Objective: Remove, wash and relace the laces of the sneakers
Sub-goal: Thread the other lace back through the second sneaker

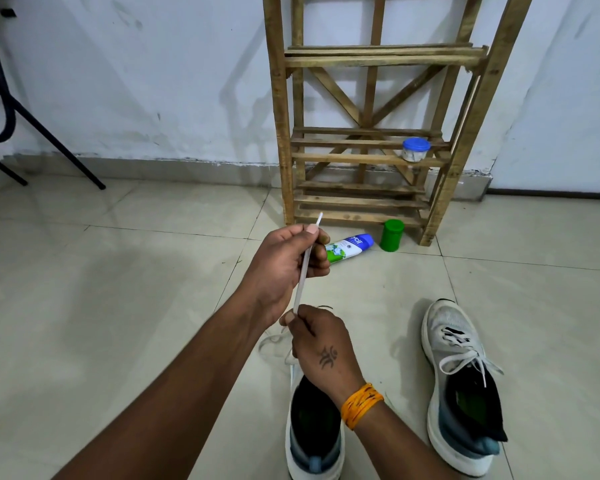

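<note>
The pale tiled floor (153, 271) carried two grey-white sneakers: the near sneaker (314, 441) partly hidden under an arm, the right sneaker (461, 386) laced and well apart from it. A loose white lace (274, 344) lay on the tiles. Farther off, a bottle (349, 247) lay on its side beside an upright green container (391, 235). A wooden shelf (361, 199) stood against the wall, its middle slats bearing a blue-lidded jar (415, 149).

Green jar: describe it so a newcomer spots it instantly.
Find the wooden rack against the white wall. At the foot of its right front leg, a green jar stands upright on the floor tiles. The blue-capped bottle beside it lies flat; the blue-lidded tub sits on a shelf.
</note>
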Available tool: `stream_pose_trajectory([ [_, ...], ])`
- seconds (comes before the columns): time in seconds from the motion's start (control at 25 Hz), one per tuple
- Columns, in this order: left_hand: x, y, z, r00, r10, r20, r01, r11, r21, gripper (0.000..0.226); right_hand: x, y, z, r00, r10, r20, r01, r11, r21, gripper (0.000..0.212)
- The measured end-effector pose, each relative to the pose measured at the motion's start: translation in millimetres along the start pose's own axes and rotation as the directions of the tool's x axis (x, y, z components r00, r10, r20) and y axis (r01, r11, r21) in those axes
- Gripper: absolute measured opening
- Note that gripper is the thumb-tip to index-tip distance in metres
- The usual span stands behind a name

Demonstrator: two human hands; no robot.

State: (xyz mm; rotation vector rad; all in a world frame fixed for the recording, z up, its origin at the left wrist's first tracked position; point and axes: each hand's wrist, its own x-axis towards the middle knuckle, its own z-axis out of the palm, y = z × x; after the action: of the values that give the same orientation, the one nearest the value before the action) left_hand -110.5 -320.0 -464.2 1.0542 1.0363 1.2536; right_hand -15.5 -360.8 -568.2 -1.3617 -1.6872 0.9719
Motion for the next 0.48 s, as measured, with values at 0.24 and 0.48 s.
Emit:
stream_pose_trajectory([
  [0.24,2,-12,-4,1.0,-0.025,-0.002,0.025,0.998,0.049,0.025,-8,14,9,0.997,0.035,0.067,-0.036,0.999,0.02,0.038],
  [0.48,7,-41,-14,0.997,-0.025,-0.068,0.055,0.874,0.483,0.025,-17,39,-6,0.983,0.161,-0.085,-0.153,0.984,0.092,0.013],
])
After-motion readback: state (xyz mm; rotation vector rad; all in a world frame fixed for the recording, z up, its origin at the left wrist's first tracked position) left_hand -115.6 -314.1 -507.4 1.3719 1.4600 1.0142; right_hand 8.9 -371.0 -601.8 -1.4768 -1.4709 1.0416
